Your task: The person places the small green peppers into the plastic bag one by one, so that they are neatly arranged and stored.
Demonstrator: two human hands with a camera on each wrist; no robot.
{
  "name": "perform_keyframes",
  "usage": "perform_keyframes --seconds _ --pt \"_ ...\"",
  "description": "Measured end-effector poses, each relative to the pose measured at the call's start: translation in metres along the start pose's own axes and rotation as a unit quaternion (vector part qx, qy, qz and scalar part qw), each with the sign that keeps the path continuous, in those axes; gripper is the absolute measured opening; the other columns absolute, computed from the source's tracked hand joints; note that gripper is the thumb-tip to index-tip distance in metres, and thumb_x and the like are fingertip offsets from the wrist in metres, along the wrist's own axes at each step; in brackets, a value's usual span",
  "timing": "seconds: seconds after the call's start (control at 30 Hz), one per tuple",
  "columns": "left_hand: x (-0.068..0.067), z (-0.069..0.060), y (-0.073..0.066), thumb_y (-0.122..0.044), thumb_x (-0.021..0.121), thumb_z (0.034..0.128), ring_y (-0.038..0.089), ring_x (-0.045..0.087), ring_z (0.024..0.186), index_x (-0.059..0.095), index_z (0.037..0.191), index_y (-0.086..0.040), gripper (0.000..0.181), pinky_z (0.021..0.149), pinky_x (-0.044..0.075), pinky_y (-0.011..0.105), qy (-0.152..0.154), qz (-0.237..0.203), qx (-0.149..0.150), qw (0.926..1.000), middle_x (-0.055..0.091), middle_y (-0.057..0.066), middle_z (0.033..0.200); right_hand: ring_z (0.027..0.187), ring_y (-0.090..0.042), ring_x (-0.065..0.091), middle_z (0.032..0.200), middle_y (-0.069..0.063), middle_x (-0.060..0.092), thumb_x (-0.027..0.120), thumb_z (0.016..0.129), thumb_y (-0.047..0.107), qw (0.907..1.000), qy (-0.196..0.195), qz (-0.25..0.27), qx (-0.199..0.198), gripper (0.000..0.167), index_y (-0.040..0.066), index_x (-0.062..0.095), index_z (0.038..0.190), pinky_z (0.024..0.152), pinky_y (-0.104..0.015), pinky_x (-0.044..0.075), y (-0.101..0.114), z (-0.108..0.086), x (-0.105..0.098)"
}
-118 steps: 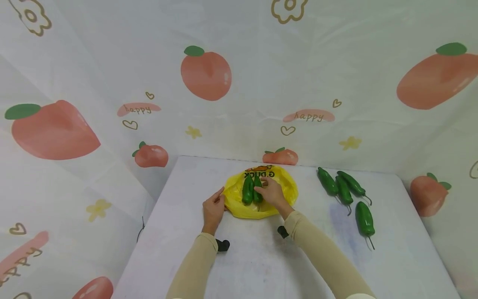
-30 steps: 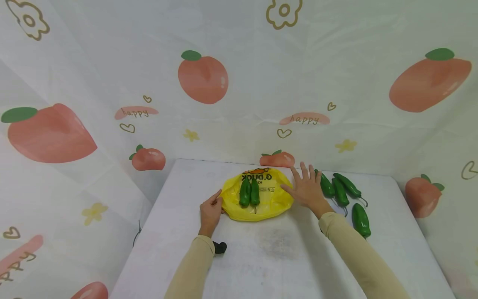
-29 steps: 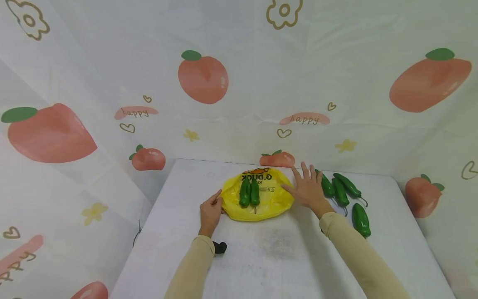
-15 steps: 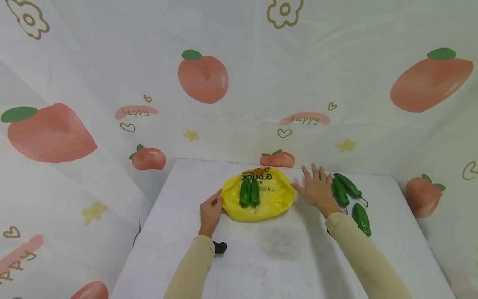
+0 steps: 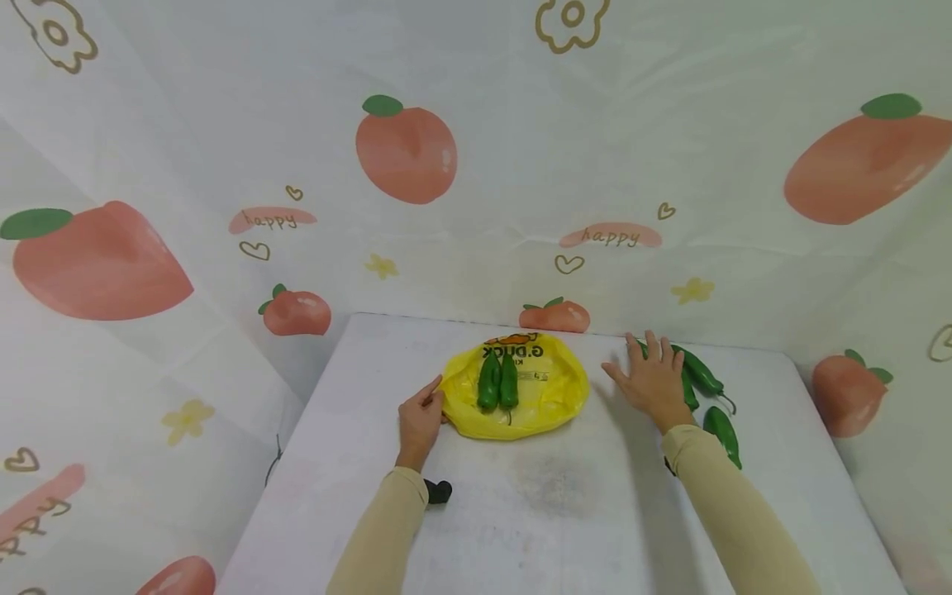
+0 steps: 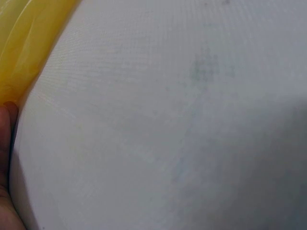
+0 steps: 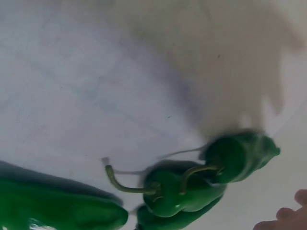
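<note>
While L hand [image 5: 420,426] pinches yellow plastic bag [image 5: 556,401] at its L edge, R hand [image 5: 653,386], fingers apart, hovers over loose green chili peppers [image 5: 701,372] R of bag; 2 bagged peppers [image 5: 488,387] could roll out if edge gets tugged.

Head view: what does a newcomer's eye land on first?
Probably the bright yellow bag mid-table, framing two green peppers, its left edge pinched by the left hand. Next, the spread right hand, partly covering more green peppers at right. Behind, large printed peaches on the backdrop.
</note>
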State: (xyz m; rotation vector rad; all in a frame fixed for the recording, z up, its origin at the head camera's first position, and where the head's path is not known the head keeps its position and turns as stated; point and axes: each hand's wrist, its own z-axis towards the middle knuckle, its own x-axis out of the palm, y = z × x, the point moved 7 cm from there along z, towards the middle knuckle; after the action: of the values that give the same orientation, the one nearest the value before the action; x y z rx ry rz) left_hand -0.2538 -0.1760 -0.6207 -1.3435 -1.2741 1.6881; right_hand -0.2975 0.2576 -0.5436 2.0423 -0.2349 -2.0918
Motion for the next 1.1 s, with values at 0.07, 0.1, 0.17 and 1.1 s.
perform_keyframes --seconds 0.07,0.1,0.17,1.1 --pt "0.001 0.000 0.002 -0.025 0.062 0.0989 0.015 0.063 0.058 0.071 0.131 -0.031 0.034 0.055 0.056 0.024 0.003 -0.004 -0.001 1.0000 0.077 0.008 0.092 0.147 -0.063 0.014 0.161 -0.037 0.018 0.047 0.099 0.065 1.0000 -0.003 0.005 0.002 0.088 0.002 0.028 0.158 0.116 -0.080 0.009 -0.007 0.001 0.000" --pt "0.001 0.000 0.002 -0.025 0.062 0.0988 0.015 0.063 0.059 0.071 0.130 -0.031 0.033 0.055 0.056 0.024 0.004 -0.004 -0.002 1.0000 0.077 0.008 0.093 0.146 -0.063 0.015 0.161 -0.037 0.018 0.048 0.099 0.064 1.0000 -0.004 0.005 0.002 0.088 0.002 0.028 0.158 0.116 -0.079 0.011 -0.009 0.001 0.000" --pt "0.001 0.000 0.003 -0.026 0.062 0.0986 0.017 0.063 0.059 0.071 0.130 -0.032 0.033 0.055 0.056 0.025 0.005 -0.008 -0.002 1.0000 0.078 0.008 0.093 0.145 -0.064 0.015 0.160 -0.039 0.019 0.050 0.099 0.062 1.0000 -0.003 0.005 0.003 0.088 0.001 0.028 0.158 0.116 -0.079 0.013 -0.013 0.001 -0.001" --pt "-0.001 0.000 0.001 -0.025 0.062 0.0996 0.014 0.062 0.057 0.071 0.130 -0.032 0.032 0.054 0.055 0.024 -0.004 0.013 0.012 0.9998 0.075 0.006 0.085 0.133 -0.064 0.034 0.148 -0.043 0.032 0.072 0.094 0.023 0.9913 -0.010 0.129 0.024 0.077 -0.010 0.032 0.152 0.112 -0.072 0.032 -0.027 0.010 0.012"
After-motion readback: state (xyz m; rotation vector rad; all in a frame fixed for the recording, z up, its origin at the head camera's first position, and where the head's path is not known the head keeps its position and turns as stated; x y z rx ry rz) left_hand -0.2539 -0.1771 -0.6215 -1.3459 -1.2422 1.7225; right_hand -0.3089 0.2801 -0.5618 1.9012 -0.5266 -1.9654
